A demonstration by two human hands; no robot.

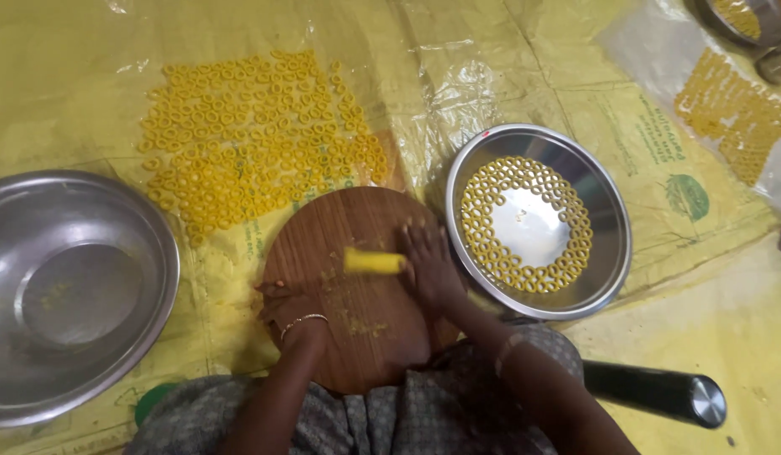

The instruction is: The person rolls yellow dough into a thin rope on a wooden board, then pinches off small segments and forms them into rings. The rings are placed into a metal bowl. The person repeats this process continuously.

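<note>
On the round wooden board [357,286], grain running lengthwise and flecked with yellow crumbs, a short yellow dough roll [373,262] lies near the right edge. Right hand [428,265]: fingers spread flat, palm down, touching the roll's right end; nothing gripped. Left hand [285,305]: pressed on the board's left edge, fingers partly curled, a thin bangle at the wrist; whether it holds anything cannot be told.

Board sits on a glossy, creased yellow plastic sheet [660,101] that covers the floor. Just beyond the board's far edge, a wide patch of small yellow dough rings [256,131] lies flat on the sheet. Beside the board's right edge, a shiny steel pan [605,194], more rings laid in circular rows round its bare centre. Off the left edge, a large dull steel bowl [70,286], smooth, a few crumbs inside. A dark cylinder [656,392] with a metal end cap lies at the near right.
</note>
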